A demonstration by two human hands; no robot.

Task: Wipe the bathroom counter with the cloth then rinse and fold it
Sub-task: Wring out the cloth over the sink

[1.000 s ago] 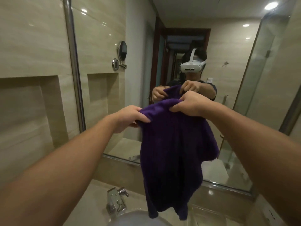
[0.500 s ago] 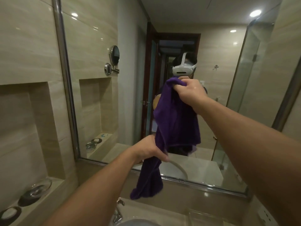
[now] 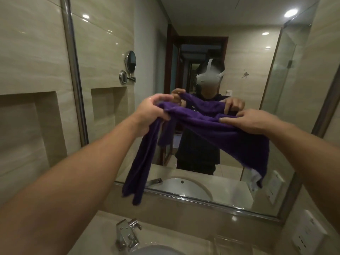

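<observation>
Purple cloth (image 3: 206,124) held up in air before mirror (image 3: 257,100), above counter (image 3: 165,234) and chrome tap (image 3: 127,234). Top edge stretched between both hands. Left hand (image 3: 150,113) closed round bunched left end; long tail hung down from it toward tap, not touching. Right hand (image 3: 252,120) pinched on right part of edge, fingers curled over fabric; rest draped below, white tag seen at lower right corner. Basin rim (image 3: 156,249) seen at bottom edge.
</observation>
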